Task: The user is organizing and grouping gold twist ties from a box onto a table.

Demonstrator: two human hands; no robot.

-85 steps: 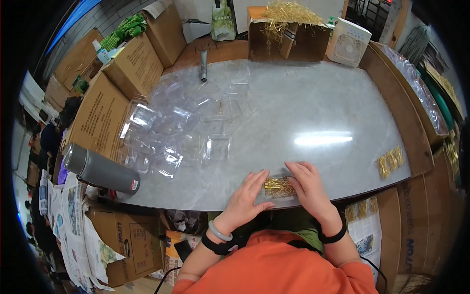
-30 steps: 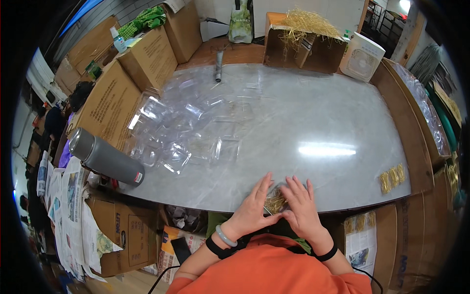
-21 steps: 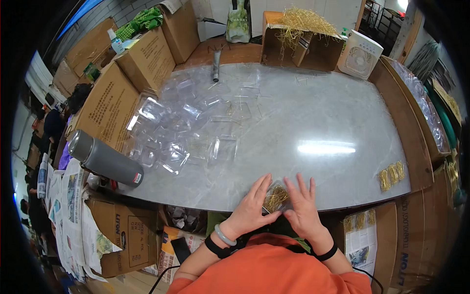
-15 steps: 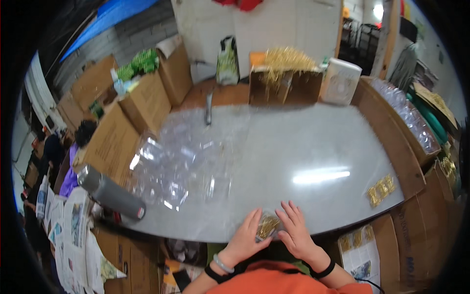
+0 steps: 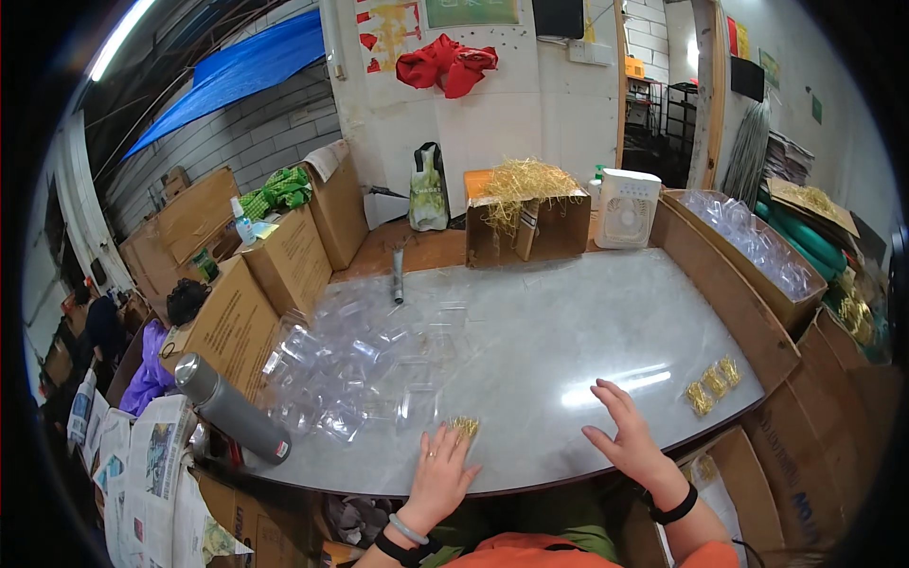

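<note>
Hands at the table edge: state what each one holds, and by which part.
Nothing is held. The left hand lies flat on the table, fingertips at the small clear box of gold straw. The right hand is spread open, holding nothing.

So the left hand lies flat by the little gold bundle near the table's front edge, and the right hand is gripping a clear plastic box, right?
Not quite. In the head view the right hand holds nothing: it is open, fingers spread, over bare table. The left hand does lie flat by the gold bundle.
</note>
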